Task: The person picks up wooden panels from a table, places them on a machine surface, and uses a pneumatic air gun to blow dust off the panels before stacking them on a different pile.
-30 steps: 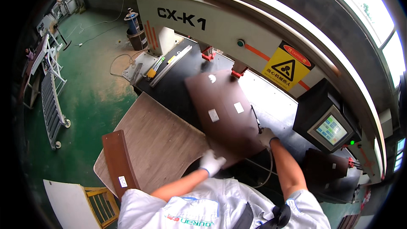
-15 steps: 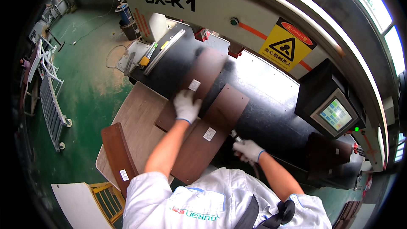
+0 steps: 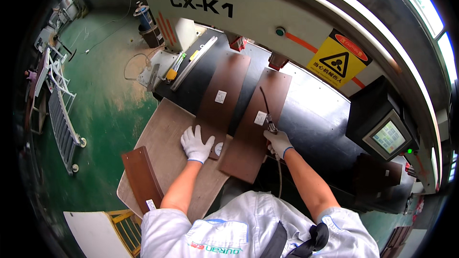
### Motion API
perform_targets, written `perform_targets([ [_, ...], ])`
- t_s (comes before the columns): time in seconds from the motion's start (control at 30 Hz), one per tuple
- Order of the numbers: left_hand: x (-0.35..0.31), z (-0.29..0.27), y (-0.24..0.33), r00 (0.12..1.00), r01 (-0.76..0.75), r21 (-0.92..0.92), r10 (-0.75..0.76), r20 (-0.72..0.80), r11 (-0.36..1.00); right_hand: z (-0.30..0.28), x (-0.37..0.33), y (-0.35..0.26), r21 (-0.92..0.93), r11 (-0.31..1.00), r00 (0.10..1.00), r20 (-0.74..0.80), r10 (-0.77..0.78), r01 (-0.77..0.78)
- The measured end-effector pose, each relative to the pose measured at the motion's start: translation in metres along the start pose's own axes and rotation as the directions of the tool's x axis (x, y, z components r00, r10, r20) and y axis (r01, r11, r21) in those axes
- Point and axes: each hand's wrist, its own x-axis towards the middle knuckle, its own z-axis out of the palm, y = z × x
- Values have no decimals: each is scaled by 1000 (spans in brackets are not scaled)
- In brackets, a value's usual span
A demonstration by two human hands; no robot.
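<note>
Two long brown boards with white labels lie side by side on the machine's black table. My left hand [image 3: 195, 145], in a white glove, has its fingers spread at the near end of the left board [image 3: 224, 79]; a round white sticker shows beside its thumb. My gloved right hand [image 3: 278, 144] is wrapped round an air blow gun [image 3: 271, 123] with a thin dark nozzle and a hose trailing down. The gun is above the right edge of the right board [image 3: 253, 136], its nozzle pointing toward the far end.
A machine beam [image 3: 258, 14] spans the table's far side, with red-tipped parts beneath. A control screen [image 3: 389, 136] stands at right. Another brown board [image 3: 141, 177] lies on the wood-grain side panel [image 3: 167, 129]. Metal rails [image 3: 193, 62] rest at the table's left; darker boards [image 3: 377, 177] sit far right.
The right board has slid farther onto the table, toward the beam. My left hand has shifted to the left board's near end, fingers spread. My right hand has raised the blow gun over the right board.
</note>
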Motion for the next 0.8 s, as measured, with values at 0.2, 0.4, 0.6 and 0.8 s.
perform_targets([
  [0.2, 26, 4, -6, 992, -119, -66, 122, 40, 991, 45, 11, 49, -522, 828, 946, -111, -305, 205],
  [0.4, 9, -21, -12, 808, -519, -60, 512, 292, 853, 50, 20, 34, -537, 829, 967, -87, -240, 157],
  [0.6, 73, -3, -15, 788, -558, -120, 570, 234, 821, 55, 44, 17, -539, 827, 968, -78, -240, 162],
  [0.8, 116, 4, -23, 749, -597, -121, 605, 270, 793, 61, 51, -5, -544, 827, 982, -24, -189, 146],
])
